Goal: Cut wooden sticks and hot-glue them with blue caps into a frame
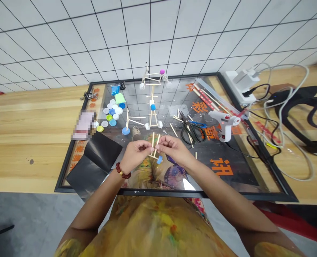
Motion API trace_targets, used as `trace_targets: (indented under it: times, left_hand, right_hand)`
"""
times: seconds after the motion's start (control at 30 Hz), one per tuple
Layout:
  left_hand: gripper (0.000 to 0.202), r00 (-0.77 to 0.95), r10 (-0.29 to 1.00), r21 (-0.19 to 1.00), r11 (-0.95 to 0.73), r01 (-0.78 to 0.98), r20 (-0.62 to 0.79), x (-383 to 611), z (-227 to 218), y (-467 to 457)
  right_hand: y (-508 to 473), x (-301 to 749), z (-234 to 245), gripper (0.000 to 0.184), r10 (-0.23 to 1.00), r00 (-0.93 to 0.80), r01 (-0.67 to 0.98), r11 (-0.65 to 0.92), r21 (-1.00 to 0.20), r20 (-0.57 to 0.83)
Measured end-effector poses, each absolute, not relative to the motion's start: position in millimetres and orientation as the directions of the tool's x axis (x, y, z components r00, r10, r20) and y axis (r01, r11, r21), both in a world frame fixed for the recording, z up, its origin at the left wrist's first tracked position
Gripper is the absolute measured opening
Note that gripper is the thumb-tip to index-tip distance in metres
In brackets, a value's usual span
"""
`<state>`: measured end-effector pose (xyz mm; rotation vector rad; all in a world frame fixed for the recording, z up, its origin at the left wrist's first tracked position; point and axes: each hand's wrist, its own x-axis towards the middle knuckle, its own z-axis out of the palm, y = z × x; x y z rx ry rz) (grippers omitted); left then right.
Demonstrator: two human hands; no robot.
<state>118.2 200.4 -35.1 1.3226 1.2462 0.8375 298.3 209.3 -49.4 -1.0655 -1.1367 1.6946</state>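
Note:
My left hand [136,153] and my right hand [173,148] meet above the near part of a framed glass board [174,194]. Both pinch a small frame of thin wooden sticks [154,142] with a blue bottle cap [159,160] hanging at its lower end. A red bead bracelet sits on my left wrist. Farther back on the board stand stick-and-cap models: a low one [141,123] with blue and white caps, and a taller one [153,80] with a pink cap on top.
Loose bottle caps [111,114] lie at the board's left, black sheets [99,157] at its near left corner. Scissors [192,130], a white glue gun [224,123] and long sticks [206,96] lie to the right. Cables and a power strip [242,84] cover the wooden table's right side.

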Motion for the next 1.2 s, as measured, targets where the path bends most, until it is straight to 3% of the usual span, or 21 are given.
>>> trace_targets:
  times: [0.5, 0.9, 1.07, 1.2]
  left_hand:
    - [0.018, 0.328, 0.931, 0.961, 0.069, 0.269, -0.159, 126.7, -21.0, 218.3]
    - [0.016, 0.363, 0.915, 0.954, 0.068, 0.292, -0.176, 127.6, -23.1, 218.3]
    - [0.016, 0.288, 0.943, 0.958, 0.086, 0.275, -0.167, 127.6, -25.9, 218.0]
    - [0.018, 0.249, 0.962, 0.966, 0.050, 0.255, -0.115, 116.9, -29.8, 217.1]
  right_hand:
    - [215.0, 295.3, -41.6, 0.037, 0.967, -0.194, -0.211, -0.206, -0.955, -0.166]
    - [215.9, 295.4, -43.7, 0.035, 0.962, -0.220, -0.186, -0.201, -0.962, -0.159]
    - [218.3, 307.0, -40.4, 0.038, 0.967, -0.213, -0.083, -0.161, -0.983, -0.141]
    - [222.5, 330.0, -41.6, 0.035, 0.973, -0.180, 0.234, -0.100, -0.967, -0.145]
